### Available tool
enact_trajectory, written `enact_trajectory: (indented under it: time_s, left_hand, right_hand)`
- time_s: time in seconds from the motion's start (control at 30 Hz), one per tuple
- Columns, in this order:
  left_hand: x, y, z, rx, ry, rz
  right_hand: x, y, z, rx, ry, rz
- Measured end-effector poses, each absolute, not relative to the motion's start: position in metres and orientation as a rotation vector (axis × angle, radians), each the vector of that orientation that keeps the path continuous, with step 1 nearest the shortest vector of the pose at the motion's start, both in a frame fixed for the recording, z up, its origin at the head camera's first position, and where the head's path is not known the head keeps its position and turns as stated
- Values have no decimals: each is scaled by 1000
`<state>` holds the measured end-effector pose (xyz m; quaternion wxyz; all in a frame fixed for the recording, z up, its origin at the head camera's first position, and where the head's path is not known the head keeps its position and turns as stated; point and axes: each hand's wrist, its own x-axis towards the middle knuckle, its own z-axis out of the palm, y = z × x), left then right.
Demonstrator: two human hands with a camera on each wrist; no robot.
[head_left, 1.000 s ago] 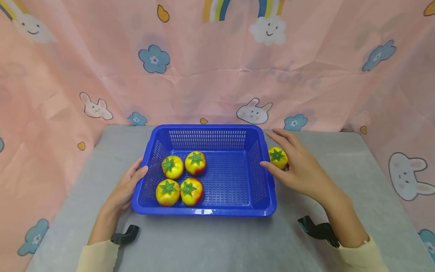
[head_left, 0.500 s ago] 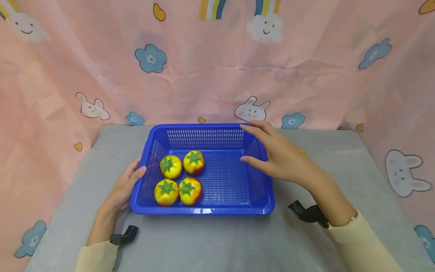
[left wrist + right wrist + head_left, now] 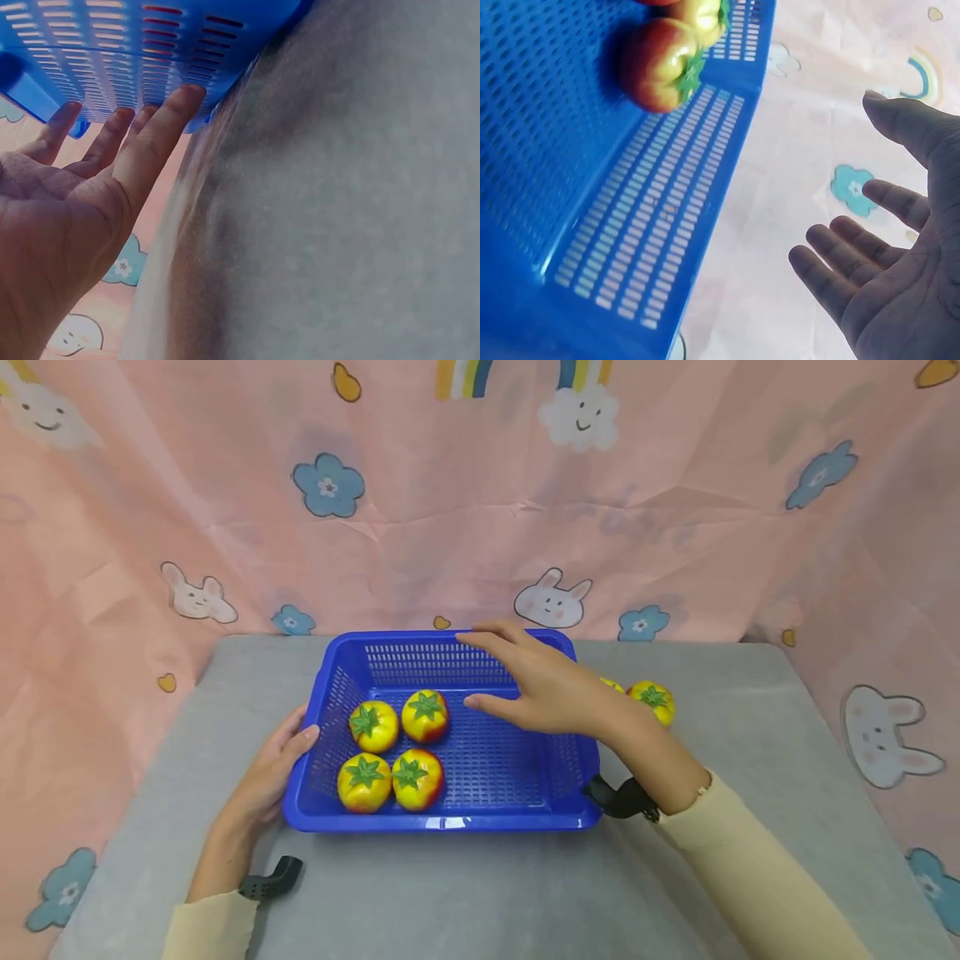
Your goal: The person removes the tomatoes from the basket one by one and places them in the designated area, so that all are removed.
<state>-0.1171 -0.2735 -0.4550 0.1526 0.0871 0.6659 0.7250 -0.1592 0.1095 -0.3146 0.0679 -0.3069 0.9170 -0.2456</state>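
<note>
Cream sleeve point(image 3: 210, 931), left of the blue basket point(image 3: 487, 822): the left hand point(image 3: 266, 772) rests extended fingers against the basket's outer left wall, clasping nothing, apparently to steady it. Inside the basket's left half sit, from the left, the front-left fruit point(image 3: 364, 783), back-left fruit point(image 3: 373, 727), front-right fruit point(image 3: 417, 780) and back-right fruit point(image 3: 425, 717), all yellow with green calyxes. Above the basket's right half hangs the right hand point(image 3: 542, 683), seen from across the room as empty, thumb and fingers well apart. Outside the basket's right wall lie a half-hidden fruit point(image 3: 612, 684) and, just beside it, an outermost fruit point(image 3: 654, 700). The step in hand seems a reach over the basket; picking from within would call for lowering the right hand and bringing thumb and fingers together round the back-right fruit, the nearest, without nudging its neighbours
</note>
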Motion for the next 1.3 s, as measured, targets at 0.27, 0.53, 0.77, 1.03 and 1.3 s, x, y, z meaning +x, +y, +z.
enact_trajectory:
  time_s: [0.27, 0.53, 0.77, 1.03, 1.3]
  left_hand:
    - [-118, -273, -459, 260, 1911, 2090]
    - [-112, -281, -458, 224, 1943, 2067]
    - [-115, -276, -456, 261, 1911, 2079]
    - [-115, -274, -454, 260, 1926, 2062]
    - [-115, -273, -455, 268, 1921, 2063]
  right_hand:
    - [-173, 71, -328, -970, 2689, -729]
    - [-183, 44, -351, -983, 2599, -795]
    - [-191, 41, -365, -939, 2584, -801]
    - [-196, 42, -376, -880, 2589, -761]
    - [-199, 39, -388, -866, 2542, -677]
